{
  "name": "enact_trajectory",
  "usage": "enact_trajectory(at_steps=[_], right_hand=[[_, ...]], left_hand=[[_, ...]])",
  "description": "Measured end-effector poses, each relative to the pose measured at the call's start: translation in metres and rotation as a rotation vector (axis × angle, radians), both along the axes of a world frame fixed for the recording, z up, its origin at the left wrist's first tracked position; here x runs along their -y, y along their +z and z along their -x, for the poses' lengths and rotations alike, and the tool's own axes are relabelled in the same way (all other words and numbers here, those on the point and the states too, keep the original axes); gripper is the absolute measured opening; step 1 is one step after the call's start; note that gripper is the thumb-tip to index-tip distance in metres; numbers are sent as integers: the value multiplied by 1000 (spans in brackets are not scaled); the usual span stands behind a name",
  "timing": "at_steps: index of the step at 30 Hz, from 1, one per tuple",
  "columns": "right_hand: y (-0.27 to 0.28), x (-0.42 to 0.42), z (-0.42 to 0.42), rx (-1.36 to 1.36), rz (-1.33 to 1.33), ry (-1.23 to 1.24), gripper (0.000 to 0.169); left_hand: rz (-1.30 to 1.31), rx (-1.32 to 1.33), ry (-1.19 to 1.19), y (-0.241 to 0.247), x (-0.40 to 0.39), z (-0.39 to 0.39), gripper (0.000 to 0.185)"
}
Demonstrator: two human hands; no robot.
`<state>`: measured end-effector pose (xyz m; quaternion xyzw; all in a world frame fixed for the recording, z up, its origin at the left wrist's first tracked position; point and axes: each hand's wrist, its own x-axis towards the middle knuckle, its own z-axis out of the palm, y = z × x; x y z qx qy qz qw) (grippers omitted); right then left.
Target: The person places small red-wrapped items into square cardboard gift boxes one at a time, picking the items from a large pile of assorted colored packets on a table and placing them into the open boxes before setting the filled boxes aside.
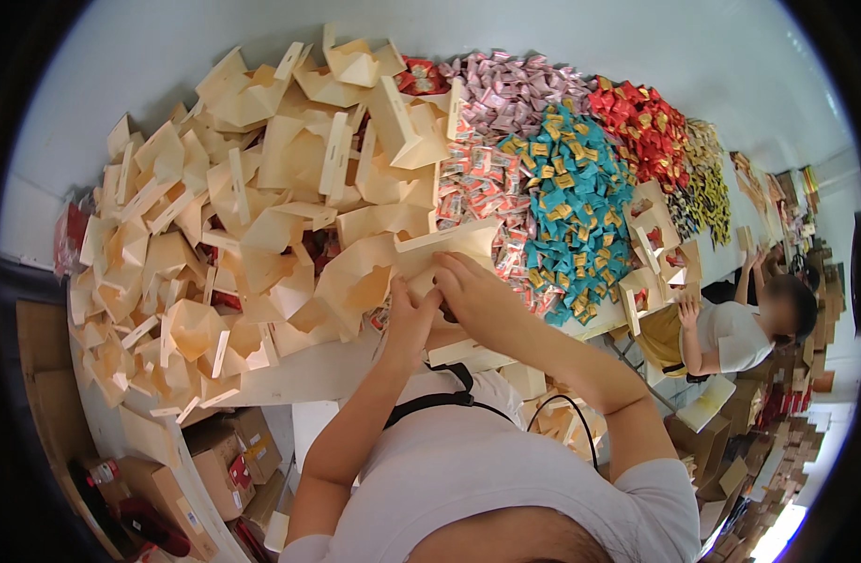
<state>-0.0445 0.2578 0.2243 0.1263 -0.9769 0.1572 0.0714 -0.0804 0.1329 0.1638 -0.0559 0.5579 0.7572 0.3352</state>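
Both of my hands meet at a cream folding paper box [444, 243] at the table's near edge. My left hand [413, 317] touches its near left side, thumb against its wall. My right hand [472, 288] bends over the near right side with fingers on the cardboard. A small dark thing shows between the hands, too hidden to name. Heaped open cream boxes [282, 155] fill the left. Beyond and right lie piles of wrapped sweets: red-and-white [479, 172], teal-and-gold [578, 211], pink [515, 84] and red [641, 123].
Several cream boxes [648, 246] stand right of the teal pile. A co-worker in a white shirt [736, 334] is at the same table, further right. Cardboard cartons [219, 464] sit below at the left, and more boxes [564, 415] lie behind my right arm. Yellow-wrapped pieces [708, 190] lie far right.
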Motion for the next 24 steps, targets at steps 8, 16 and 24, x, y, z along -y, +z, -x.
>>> enact_trajectory(at_steps=[8,16,24], right_hand=[[4,-3,-9,36,377,86,21],[-11,-15,-30,102,152,2,18],[-17,1,-35,15,276,-88,12]], left_hand=[[64,-125,-8,-9,8,-1,49],[31,-120,-32,6,4,-1,47],[-15,-18,-120,-10,10,-5,48]])
